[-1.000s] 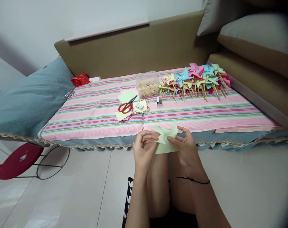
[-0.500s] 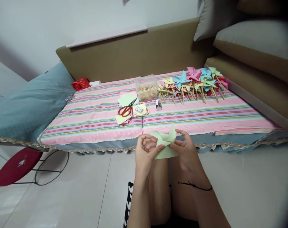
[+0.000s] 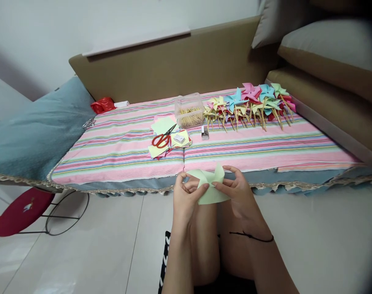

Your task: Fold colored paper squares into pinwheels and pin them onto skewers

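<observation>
Pale floor tiles (image 3: pixel 103 241) run beneath a dark red stool (image 3: pixel 25 212) at far left, beside a blue cover (image 3: pixel 35 126) with a fringed edge. Next along, on a striped cloth (image 3: pixel 127 155), lie a red plastic bag (image 3: pixel 102 105) and a white roll (image 3: pixel 121 104). Further right, red-handled scissors (image 3: pixel 161 141) rest across coloured papers (image 3: pixel 157 151), with a small white box (image 3: pixel 179 138) on top.

Just this side of the cloth, the left hand (image 3: pixel 186 200) pinches a light green paper (image 3: pixel 212 198), thumb on its face and the other fingers curled close. A second ago that thumb was out at the tip of the left fold; now it presses near the middle, close beside the other thumb. I'd judge the folded corners are now gathered and pinned at the centre, the lower edge spreading free. Behind stands a clear container (image 3: pixel 189 102) of sticks (image 3: pixel 190 118), a small grey box (image 3: pixel 205 134) just in front.

The right hand (image 3: pixel 239 198) grips the paper's other side, thumb inward, fingers narrow around it, index finger raised behind. Beyond, finished pinwheels (image 3: pixel 250 93) lie crowded together, and pale cushions (image 3: pixel 330 45) close off the right end
</observation>
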`<act>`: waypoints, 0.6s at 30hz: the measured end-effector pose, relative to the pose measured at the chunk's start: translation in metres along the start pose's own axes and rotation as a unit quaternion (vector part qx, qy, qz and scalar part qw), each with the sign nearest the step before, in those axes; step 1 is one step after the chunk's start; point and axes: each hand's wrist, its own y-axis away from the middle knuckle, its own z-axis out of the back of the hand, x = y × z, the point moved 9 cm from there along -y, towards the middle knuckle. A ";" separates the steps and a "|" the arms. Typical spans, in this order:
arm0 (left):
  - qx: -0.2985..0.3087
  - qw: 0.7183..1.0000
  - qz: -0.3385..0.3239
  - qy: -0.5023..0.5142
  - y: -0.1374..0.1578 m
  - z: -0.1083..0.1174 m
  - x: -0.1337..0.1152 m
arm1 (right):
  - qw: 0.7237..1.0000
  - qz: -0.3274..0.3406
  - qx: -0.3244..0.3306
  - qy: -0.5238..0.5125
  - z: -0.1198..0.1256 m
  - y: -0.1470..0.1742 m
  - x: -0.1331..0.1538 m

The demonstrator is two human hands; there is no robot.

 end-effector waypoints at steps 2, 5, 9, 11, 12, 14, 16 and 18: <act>-0.004 1.000 0.000 -0.003 0.000 0.001 0.001 | 1.000 0.001 0.001 0.003 0.000 -0.001 -0.001; -0.016 1.000 0.001 -0.006 0.000 0.003 0.001 | 1.000 -0.001 0.004 0.002 0.000 0.000 -0.002; -0.030 1.000 -0.001 -0.002 0.000 0.005 0.001 | 1.000 -0.003 0.006 -0.002 0.000 0.000 -0.003; -0.036 0.999 -0.001 -0.004 -0.001 0.005 0.001 | 1.000 0.000 0.004 -0.002 0.000 0.000 -0.003; -0.040 0.999 -0.003 -0.008 -0.001 0.006 0.001 | 1.000 0.003 0.004 -0.001 0.000 0.000 -0.003; -0.046 0.999 -0.008 -0.017 -0.001 0.006 0.000 | 1.000 0.010 0.005 -0.001 0.000 0.000 -0.003; -0.050 0.998 -0.015 -0.025 0.000 0.007 -0.001 | 1.000 0.014 0.007 0.000 0.000 0.000 -0.004; -0.054 0.998 -0.021 -0.030 0.001 0.007 -0.002 | 1.000 0.015 0.008 0.002 0.000 0.000 -0.005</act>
